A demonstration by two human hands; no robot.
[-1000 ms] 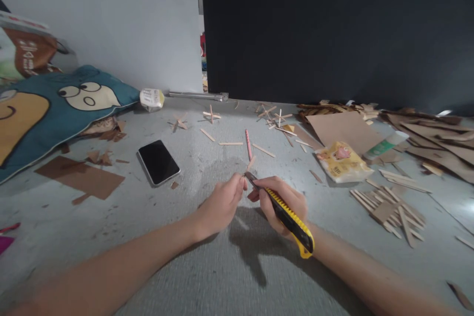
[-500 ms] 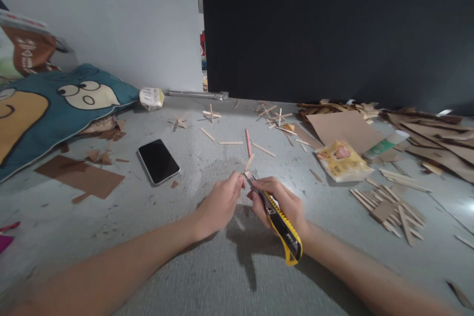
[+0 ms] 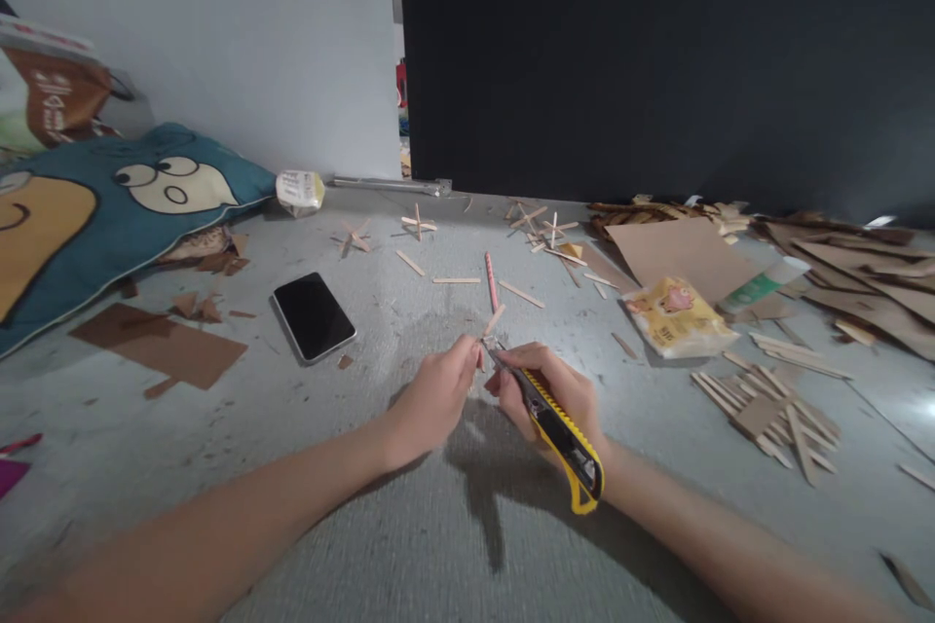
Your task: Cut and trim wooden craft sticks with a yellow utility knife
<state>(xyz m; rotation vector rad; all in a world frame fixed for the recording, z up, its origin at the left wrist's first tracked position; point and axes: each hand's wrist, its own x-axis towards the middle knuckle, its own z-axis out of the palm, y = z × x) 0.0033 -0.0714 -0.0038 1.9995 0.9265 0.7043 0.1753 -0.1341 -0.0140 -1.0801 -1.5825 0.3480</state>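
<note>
In the middle of the head view my right hand [image 3: 551, 394] is closed around a yellow and black utility knife [image 3: 559, 428], its blade end pointing away and to the left. My left hand [image 3: 438, 394] pinches a short wooden stick [image 3: 494, 319], whose far end sticks out past the fingertips. The blade end meets the stick beside my left fingertips; the exact contact is too small to make out. Just beyond lies a red and white striped stick [image 3: 491, 280]. Loose wooden sticks [image 3: 457, 280] lie on both sides of it.
A phone [image 3: 314, 315] and brown cardboard [image 3: 171, 346] lie left, near a blue cushion [image 3: 146, 204]. At right are a yellow tissue pack [image 3: 678, 319], a glue stick [image 3: 764, 284] and a pile of sticks [image 3: 760, 409]. Crossed-stick pieces [image 3: 419, 223] stand farther back.
The knife's handle end has swung slightly right and up, with my right hand turning a little. My left hand keeps its pinch on the stick almost in place.
</note>
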